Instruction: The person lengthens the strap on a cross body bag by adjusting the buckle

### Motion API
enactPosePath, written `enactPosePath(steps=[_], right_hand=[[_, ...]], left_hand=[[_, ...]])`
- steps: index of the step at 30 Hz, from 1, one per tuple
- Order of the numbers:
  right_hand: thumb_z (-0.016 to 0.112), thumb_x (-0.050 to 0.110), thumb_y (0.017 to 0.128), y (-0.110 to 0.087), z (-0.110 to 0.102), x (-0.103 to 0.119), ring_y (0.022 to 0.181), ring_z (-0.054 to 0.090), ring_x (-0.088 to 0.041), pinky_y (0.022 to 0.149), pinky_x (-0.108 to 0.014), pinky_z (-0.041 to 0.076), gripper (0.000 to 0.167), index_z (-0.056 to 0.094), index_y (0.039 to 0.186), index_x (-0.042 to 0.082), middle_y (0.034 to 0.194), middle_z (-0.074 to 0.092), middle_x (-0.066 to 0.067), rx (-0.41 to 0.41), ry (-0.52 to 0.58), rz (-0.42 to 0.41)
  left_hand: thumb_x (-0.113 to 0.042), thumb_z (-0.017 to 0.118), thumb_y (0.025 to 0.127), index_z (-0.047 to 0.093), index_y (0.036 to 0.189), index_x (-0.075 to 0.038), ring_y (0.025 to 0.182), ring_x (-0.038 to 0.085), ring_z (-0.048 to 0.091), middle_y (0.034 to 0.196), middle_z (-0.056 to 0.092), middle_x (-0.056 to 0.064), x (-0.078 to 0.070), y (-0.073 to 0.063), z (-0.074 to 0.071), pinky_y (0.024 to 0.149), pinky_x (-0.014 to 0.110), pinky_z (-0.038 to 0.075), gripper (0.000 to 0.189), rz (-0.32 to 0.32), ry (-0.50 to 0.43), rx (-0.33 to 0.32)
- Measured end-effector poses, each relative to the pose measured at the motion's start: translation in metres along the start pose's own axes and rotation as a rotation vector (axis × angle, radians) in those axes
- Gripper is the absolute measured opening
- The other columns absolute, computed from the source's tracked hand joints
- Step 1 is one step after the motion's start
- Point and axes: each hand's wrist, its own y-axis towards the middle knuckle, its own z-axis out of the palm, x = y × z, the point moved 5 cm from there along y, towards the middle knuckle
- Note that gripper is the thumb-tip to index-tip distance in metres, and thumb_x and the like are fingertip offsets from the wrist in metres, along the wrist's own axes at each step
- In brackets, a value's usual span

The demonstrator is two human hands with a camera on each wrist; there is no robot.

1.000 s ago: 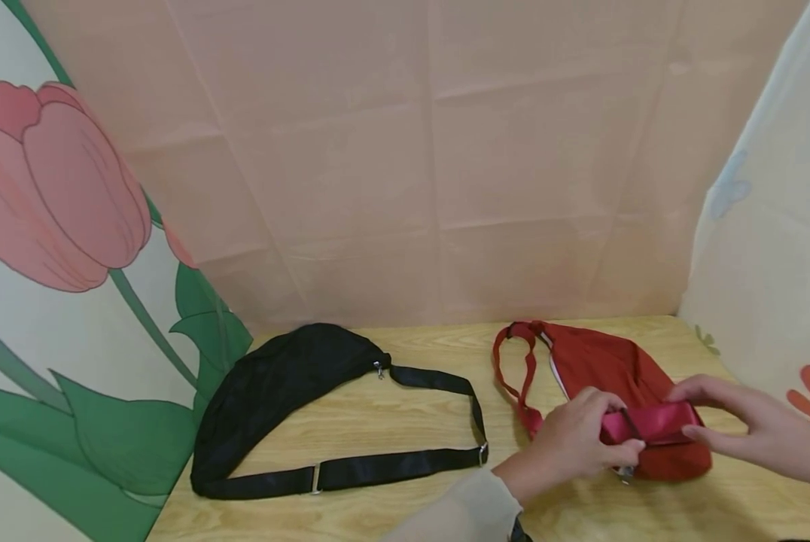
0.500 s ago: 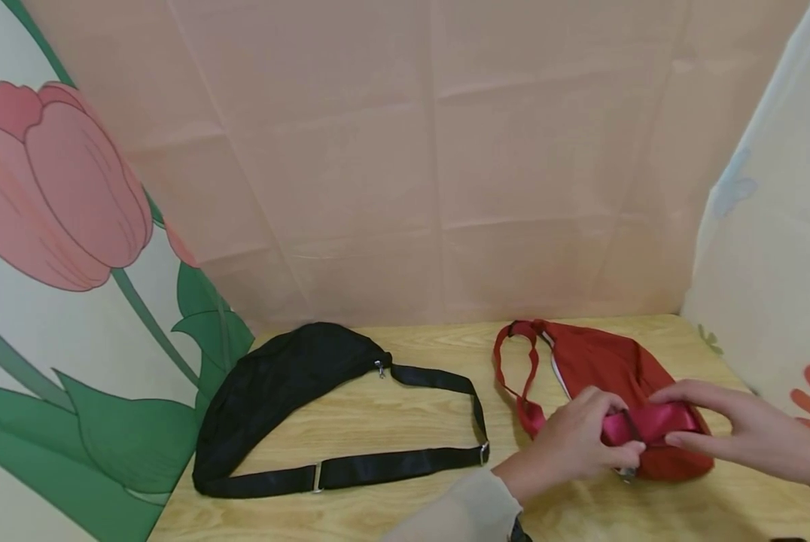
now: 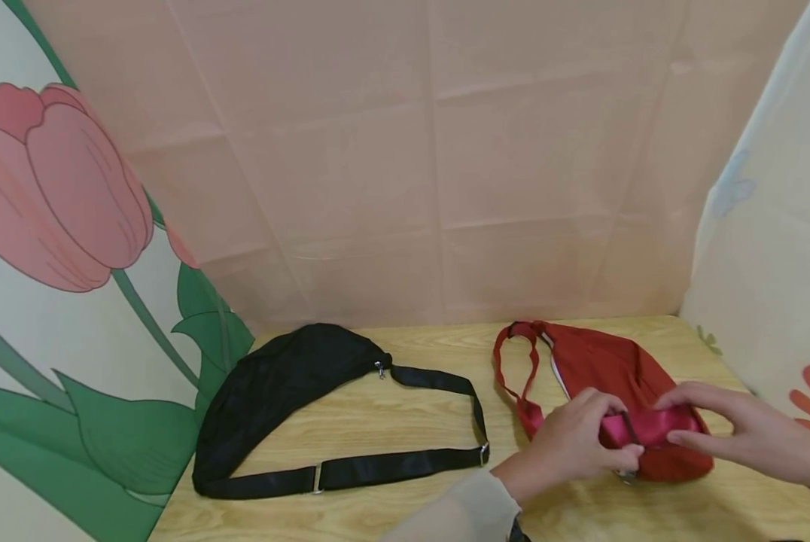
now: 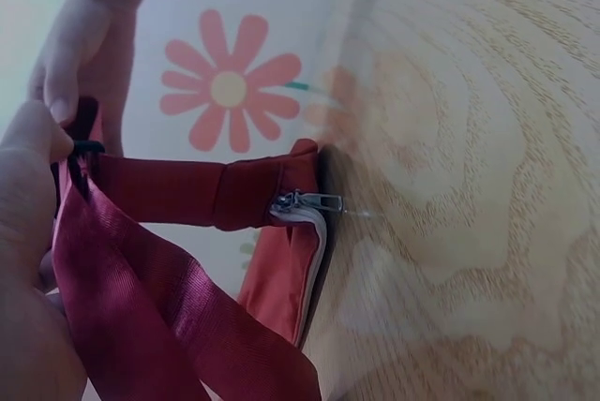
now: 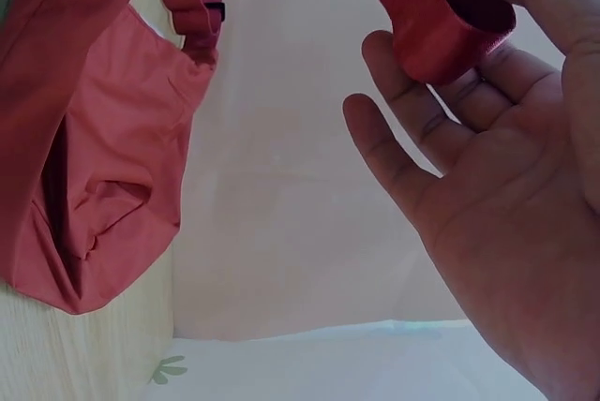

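Note:
A red crossbody bag (image 3: 601, 357) lies at the right of the table, its strap (image 3: 659, 424) lifted between both hands. My left hand (image 3: 574, 436) pinches the strap by its dark slider buckle (image 4: 89, 147). In the right wrist view the strap folds into a loop (image 5: 427, 36). My right hand (image 3: 750, 440) holds that loop between thumb and fingers, while the other fingers extend loosely. A metal zipper pull (image 4: 314, 201) hangs at the bag's corner near the tabletop. Part of the strap is hidden behind my left fingers.
On the left of the wooden table (image 3: 351, 421) lies a black crossbody bag (image 3: 290, 384), its black strap (image 3: 398, 463) looped to the right. A pinkish cloth backdrop (image 3: 432, 165) stands behind. Printed side panels with a tulip (image 3: 86, 196) and flowers flank the table.
My right hand has shifted slightly left along the strap, nearer my left hand. The left hand keeps its hold on the strap by the buckle. The black bag has not moved.

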Motion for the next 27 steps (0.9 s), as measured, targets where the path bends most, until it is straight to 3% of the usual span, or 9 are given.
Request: enactPosePath(steps=[8, 15, 20, 24, 27], right_hand=[[0.078, 0.003, 0.085, -0.004, -0.001, -0.012, 0.092, 0.055, -0.003, 0.069, -0.017, 0.045, 0.033, 0.067, 0.107, 0.024, 0.101, 0.067, 0.011, 0.022, 0.078, 0.038], [0.072, 0.001, 0.091, -0.008, 0.002, -0.02, 0.105, 0.056, 0.006, 0.073, -0.019, 0.049, 0.037, 0.062, 0.125, 0.015, 0.115, 0.066, 0.01, 0.041, 0.152, 0.112], [0.063, -0.001, 0.097, -0.012, 0.007, -0.031, 0.112, 0.054, 0.012, 0.077, -0.017, 0.051, 0.043, 0.052, 0.138, 0.001, 0.125, 0.061, 0.02, 0.018, 0.238, 0.152], [0.053, 0.005, 0.104, -0.013, 0.019, -0.05, 0.114, 0.048, 0.018, 0.079, -0.011, 0.048, 0.037, 0.051, 0.141, -0.002, 0.129, 0.053, 0.031, -0.01, 0.223, 0.186], [0.053, 0.006, 0.104, -0.013, 0.033, -0.066, 0.115, 0.041, 0.022, 0.08, -0.006, 0.041, 0.037, 0.052, 0.141, -0.001, 0.131, 0.047, 0.036, -0.004, 0.164, 0.157]], left_hand=[[-0.053, 0.073, 0.085, 0.057, 0.124, -0.035, 0.093, -0.012, 0.047, 0.117, 0.052, -0.025, 0.002, -0.002, -0.003, 0.074, 0.008, 0.037, 0.045, -0.021, -0.013, 0.008], [-0.051, 0.073, 0.087, 0.057, 0.123, -0.034, 0.091, -0.011, 0.048, 0.115, 0.053, -0.025, 0.008, -0.004, -0.003, 0.073, 0.008, 0.039, 0.043, -0.048, -0.057, -0.011], [-0.048, 0.074, 0.086, 0.058, 0.12, -0.032, 0.089, -0.01, 0.049, 0.115, 0.053, -0.024, 0.013, -0.005, -0.004, 0.068, 0.008, 0.04, 0.04, -0.084, -0.111, -0.033], [-0.047, 0.074, 0.087, 0.057, 0.119, -0.032, 0.09, -0.01, 0.049, 0.116, 0.053, -0.023, 0.015, -0.007, -0.005, 0.069, 0.008, 0.039, 0.04, -0.097, -0.113, -0.036], [-0.047, 0.073, 0.087, 0.057, 0.119, -0.031, 0.09, -0.01, 0.049, 0.116, 0.052, -0.023, 0.016, -0.007, -0.004, 0.069, 0.009, 0.04, 0.039, -0.104, -0.116, -0.028]])
